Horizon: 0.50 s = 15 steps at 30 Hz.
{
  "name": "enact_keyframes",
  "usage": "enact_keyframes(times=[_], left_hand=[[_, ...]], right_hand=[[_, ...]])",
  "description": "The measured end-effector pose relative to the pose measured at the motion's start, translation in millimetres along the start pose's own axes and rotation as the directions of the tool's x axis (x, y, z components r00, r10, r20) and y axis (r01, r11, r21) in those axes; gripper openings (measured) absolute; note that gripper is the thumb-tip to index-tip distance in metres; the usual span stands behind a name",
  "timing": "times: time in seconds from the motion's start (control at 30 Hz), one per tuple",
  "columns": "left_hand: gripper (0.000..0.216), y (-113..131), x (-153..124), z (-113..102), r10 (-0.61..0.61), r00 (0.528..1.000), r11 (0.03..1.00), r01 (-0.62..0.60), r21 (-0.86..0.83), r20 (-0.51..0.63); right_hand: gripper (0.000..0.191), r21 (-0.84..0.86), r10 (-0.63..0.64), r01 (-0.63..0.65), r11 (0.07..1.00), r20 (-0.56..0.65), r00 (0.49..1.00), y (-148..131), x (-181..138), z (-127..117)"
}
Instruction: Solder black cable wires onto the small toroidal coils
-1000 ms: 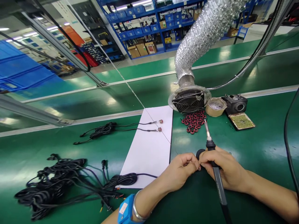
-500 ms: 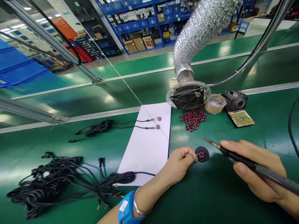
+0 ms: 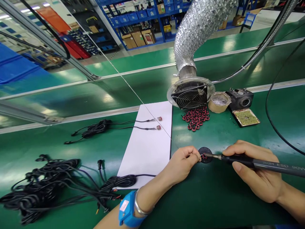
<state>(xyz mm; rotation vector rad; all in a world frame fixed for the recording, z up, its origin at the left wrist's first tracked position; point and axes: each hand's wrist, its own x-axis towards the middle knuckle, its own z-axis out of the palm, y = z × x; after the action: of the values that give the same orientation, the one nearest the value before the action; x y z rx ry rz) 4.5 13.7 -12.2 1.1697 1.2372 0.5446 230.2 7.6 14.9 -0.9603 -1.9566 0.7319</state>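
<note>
Iron tip has dropped since half a second ago: the black-handled soldering iron (image 3: 259,164) lies near level, its metal tip touching the small red-wound coil (image 3: 204,156) on the round black disc (image 3: 205,149), which sits on the green tabletop (image 3: 214,197) just right of the white paper sheet (image 3: 147,143). Right hand (image 3: 257,171) grips the handle pen-style and left hand (image 3: 183,163) is pinched at the coil's left edge, likely to steady it, while the grilled extractor fan on its foil duct (image 3: 190,96) faces the spot, probably for fumes. Left fingertips hide what they pinch (maybe a lead, can't tell), and the iron's rear end is cut off at the right.
</note>
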Motion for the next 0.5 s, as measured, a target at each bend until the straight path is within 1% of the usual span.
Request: enact_keyframes(times=[0.23, 0.5], left_hand=[[0.019, -1.2, 1.1, -0.5, 0.001, 1.0, 1.0, 0.0, -0.019, 0.009], [0.02, 2.0, -0.6, -0.1, 0.004, 1.0, 1.0, -0.004, 0.022, 0.01]], right_hand=[[0.017, 0.01, 0.004, -0.005, 1.0, 0.01, 1.0, 0.4, -0.9, -0.2], [0.019, 0.052, -0.029, 0.028, 0.998, 0.024, 0.999, -5.5, 0.1, 1.4]])
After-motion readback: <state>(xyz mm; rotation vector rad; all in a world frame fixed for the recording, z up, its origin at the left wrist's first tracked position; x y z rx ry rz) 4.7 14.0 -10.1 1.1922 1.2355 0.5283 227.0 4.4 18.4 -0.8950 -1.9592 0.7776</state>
